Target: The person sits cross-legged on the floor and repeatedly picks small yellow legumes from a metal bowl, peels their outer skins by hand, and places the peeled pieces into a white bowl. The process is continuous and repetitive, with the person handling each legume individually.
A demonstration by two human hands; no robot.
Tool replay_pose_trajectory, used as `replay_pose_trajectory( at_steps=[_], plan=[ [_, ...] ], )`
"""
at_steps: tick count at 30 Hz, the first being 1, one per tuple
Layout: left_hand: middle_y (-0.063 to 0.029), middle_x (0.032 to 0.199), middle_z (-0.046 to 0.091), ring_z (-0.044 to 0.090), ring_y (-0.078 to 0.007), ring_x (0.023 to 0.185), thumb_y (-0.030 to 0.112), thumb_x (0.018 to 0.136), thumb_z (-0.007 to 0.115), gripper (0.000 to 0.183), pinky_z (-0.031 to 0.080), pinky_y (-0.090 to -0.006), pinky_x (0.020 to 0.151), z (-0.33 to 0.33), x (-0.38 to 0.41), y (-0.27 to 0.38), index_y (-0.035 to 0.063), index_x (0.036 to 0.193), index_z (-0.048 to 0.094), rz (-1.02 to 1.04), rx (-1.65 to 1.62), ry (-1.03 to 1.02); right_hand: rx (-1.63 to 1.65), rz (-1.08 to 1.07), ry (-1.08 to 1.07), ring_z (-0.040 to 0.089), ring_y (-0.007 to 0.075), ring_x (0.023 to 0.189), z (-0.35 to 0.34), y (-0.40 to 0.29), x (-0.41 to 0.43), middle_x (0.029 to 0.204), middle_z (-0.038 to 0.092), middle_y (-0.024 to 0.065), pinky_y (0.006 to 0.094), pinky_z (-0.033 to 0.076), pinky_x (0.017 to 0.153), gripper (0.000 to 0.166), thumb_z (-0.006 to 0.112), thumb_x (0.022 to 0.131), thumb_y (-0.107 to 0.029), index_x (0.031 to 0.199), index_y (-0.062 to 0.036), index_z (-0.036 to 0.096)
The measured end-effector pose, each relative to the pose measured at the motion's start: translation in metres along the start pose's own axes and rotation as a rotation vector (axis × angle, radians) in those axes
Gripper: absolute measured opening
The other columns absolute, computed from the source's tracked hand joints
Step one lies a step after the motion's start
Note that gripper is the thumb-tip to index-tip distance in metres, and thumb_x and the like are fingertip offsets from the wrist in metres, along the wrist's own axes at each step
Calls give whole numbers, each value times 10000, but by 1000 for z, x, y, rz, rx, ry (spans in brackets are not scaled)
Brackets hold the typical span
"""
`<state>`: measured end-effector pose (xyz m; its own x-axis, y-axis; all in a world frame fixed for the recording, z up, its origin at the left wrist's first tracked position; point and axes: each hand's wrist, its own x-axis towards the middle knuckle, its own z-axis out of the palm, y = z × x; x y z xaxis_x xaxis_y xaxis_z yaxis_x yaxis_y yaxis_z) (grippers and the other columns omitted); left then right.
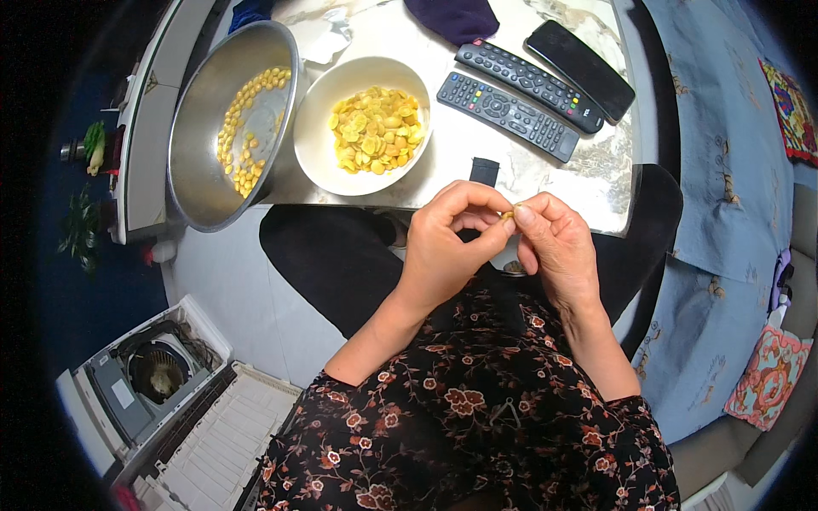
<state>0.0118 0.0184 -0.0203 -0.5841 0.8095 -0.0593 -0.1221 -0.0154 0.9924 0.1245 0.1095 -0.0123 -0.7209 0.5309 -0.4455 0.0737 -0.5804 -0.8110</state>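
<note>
Both my hands meet above my lap, just off the near edge of the marble-patterned table. A small yellow bean [507,216] is pinched between the fingertips of my left hand [447,236] and those of my right hand [556,239]; fingers partly hide it. To the left on the table, a cream bowl [313,153] holds a heap of yellow split beans [377,131]. Beside it a steel basin [198,140] stands at the table's left edge, tilted in view, with whole yellow beans [246,169] scattered over its bottom.
Two remote controls [508,115] and a black smartphone [581,70] lie at the table's right. A small black fabric piece [484,171] is near the front edge, dark purple cloth [454,18] at the back. A blue-covered sofa [722,191] stands right; an opened white appliance [153,377] is lower left.
</note>
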Motion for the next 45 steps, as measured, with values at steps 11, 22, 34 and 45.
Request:
replay_pose_trajectory(
  at_steps=[11, 22, 34, 45],
  plan=[
    [-94, 893, 638, 628, -129, 790, -18, 780, 640, 118, 512, -243, 693, 5, -4, -1, -4, 882, 581, -138, 47, -20, -549, -282, 374, 504, 40, 587, -84, -4, -14, 660, 584, -5, 192, 404, 538, 128, 654, 835, -107, 759, -24, 593],
    [-81, 887, 565, 574, -263, 877, 20, 690, 633, 197, 473, -373, 834, 31, -5, -38, 57, 875, 575, 586, 685, -461, -1720, -722, 237, 593, 212, 600, -94, -29, 4, 623, 554, 67, 326, 461, 508, 177, 658, 741, -129, 686, -78, 498],
    [-88, 723, 441, 501, -269, 717, 33, 696, 604, 157, 429, -363, 667, 33, 4, -49, 56, 740, 456, 544, 724, -561, -2145, -703, -310, 596, 202, 646, -89, -45, 23, 669, 561, 51, 328, 495, 544, 53, 536, 757, -119, 739, -85, 500],
    [-99, 680, 444, 504, -276, 684, -19, 663, 599, 163, 433, -365, 637, 35, 5, -48, 35, 709, 453, 551, 688, -515, -1859, -514, -105, 605, 225, 652, -115, -80, -1, 653, 569, 89, 337, 470, 553, 120, 621, 753, -103, 745, -49, 514]
  ],
)
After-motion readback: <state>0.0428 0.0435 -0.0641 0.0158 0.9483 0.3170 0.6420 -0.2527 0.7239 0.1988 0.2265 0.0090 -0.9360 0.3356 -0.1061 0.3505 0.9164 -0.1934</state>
